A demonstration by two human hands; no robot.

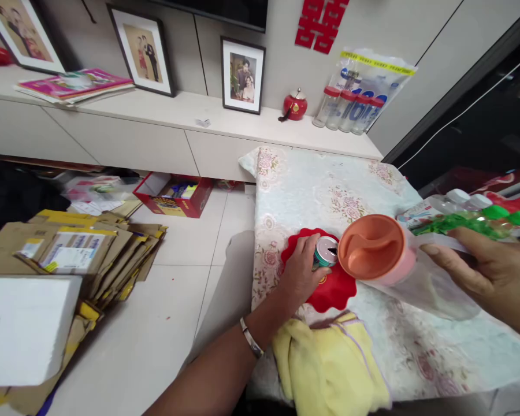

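Note:
My left hand (302,270) is wrapped round an opened drink can (327,249) that stands on a red scalloped tray (338,294). At the right, my right hand (494,271) grips the handle of a translucent plastic pitcher (437,289) with an orange lid (371,245). The pitcher is tilted toward the left, its lid end close beside the can and over the tray's right part. Whether anything flows from it I cannot make out. A crumpled yellow cloth (333,364) lies on the table just in front of the tray.
A flowered tablecloth (303,179) covers the table. Bottles with green caps (496,212) stand at its right edge. Behind are glass jars with red lids (346,110) and a small red pot (295,105). Flattened cardboard (125,254) and a white box (26,329) lie at left.

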